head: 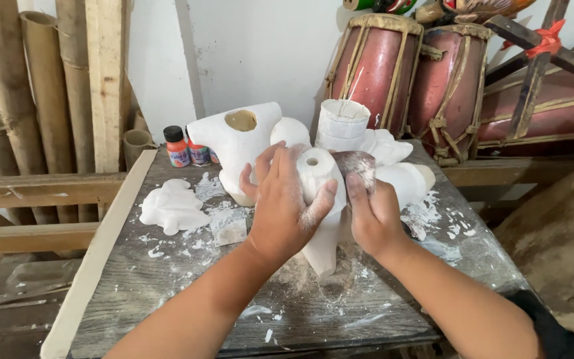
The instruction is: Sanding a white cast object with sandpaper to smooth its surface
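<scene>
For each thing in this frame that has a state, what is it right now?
Left hand: wrapped around the white carved piece, dusty.
Right hand: pressing a dusty scrap against the carving.
White carved piece: standing on end on the table, held.
Paint bottles: upright, capped.
Flat white carving: lying on the table, untouched.
Table: strewn with white dust and chips.

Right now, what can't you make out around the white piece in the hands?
Head view only:
- White carved piece: its middle is covered by the left hand and right hand.
- Sanding pad: mostly under the right fingers.
- Paint bottles: partly behind the white mask.
</scene>
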